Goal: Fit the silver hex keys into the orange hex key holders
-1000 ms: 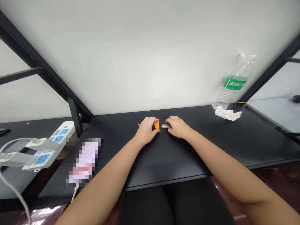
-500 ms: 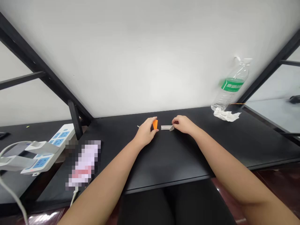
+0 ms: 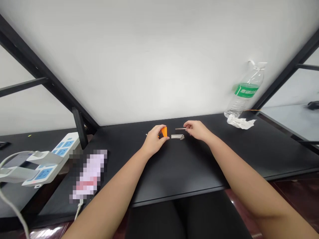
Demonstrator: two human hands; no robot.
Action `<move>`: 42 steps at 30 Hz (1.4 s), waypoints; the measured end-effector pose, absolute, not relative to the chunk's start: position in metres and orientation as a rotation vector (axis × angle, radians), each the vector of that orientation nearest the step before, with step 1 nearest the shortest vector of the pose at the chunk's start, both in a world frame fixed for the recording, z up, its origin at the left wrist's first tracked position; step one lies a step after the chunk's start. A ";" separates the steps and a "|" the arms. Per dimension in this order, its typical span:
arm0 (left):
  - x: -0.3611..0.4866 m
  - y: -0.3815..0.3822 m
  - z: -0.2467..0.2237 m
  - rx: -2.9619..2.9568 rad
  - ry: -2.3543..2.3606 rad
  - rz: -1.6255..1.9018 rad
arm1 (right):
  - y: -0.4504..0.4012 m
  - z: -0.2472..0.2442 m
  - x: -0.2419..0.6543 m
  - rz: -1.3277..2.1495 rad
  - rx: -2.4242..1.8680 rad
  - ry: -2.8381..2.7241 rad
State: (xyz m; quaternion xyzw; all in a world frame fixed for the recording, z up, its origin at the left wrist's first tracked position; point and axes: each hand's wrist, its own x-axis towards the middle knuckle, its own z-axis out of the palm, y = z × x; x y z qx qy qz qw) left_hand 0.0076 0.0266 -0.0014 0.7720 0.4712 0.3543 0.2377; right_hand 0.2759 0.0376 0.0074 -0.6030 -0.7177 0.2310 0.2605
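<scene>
Between the thumb and fingers of my left hand (image 3: 155,136) is a small orange holder (image 3: 164,131), closed in the grip just above the black tabletop. A thin metal piece pokes out beyond the far side of that hand, mostly hidden. My right hand (image 3: 195,129) pinches one hex key (image 3: 179,128), its long straight arm pointing left towards the orange holder but apart from it. Several L-shaped hex keys (image 3: 176,136) lie side by side on the table between the hands, their bent ends to the right.
A plastic bottle (image 3: 245,91) with a green label leans by the wall at the right, crumpled tissue (image 3: 240,122) before it. On the left are a blurred-out phone (image 3: 89,174) with a cable and a white power strip (image 3: 56,156) with plugged-in chargers.
My right hand has lifted a hex key off the row and moved slightly up and right with it. My left hand keeps the orange holder, tilted slightly differently.
</scene>
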 end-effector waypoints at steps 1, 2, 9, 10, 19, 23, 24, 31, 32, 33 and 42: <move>0.008 0.027 -0.002 2.108 1.286 0.970 | 0.036 0.009 0.274 0.661 -1.538 -1.902; 0.009 0.027 -0.003 2.104 1.280 0.970 | 0.034 0.011 0.272 0.685 -1.448 -1.872; 0.011 0.024 -0.004 2.113 1.214 0.992 | 0.020 0.018 0.255 0.473 -1.099 -1.984; 0.011 0.024 -0.004 2.115 1.211 0.994 | 0.019 0.019 0.254 0.438 -1.085 -2.010; 0.010 0.025 -0.003 2.070 1.233 1.014 | 0.018 0.020 0.255 0.302 -1.079 -2.047; 0.008 0.025 -0.003 2.087 1.241 1.000 | 0.015 0.021 0.255 0.273 -1.040 -2.083; 0.008 0.024 -0.003 2.097 1.244 0.998 | 0.015 0.021 0.255 0.259 -1.030 -2.101; 0.007 0.021 0.000 2.145 1.253 0.976 | 0.013 0.020 0.257 0.186 -1.056 -2.170; 0.008 0.021 0.000 2.142 1.252 0.971 | 0.013 0.021 0.257 0.190 -1.051 -2.166; 0.008 0.021 0.000 2.141 1.246 0.963 | 0.013 0.022 0.256 0.191 -1.044 -2.159; 0.005 0.020 0.002 2.221 1.161 0.920 | 0.015 0.019 0.262 0.019 -0.937 -2.179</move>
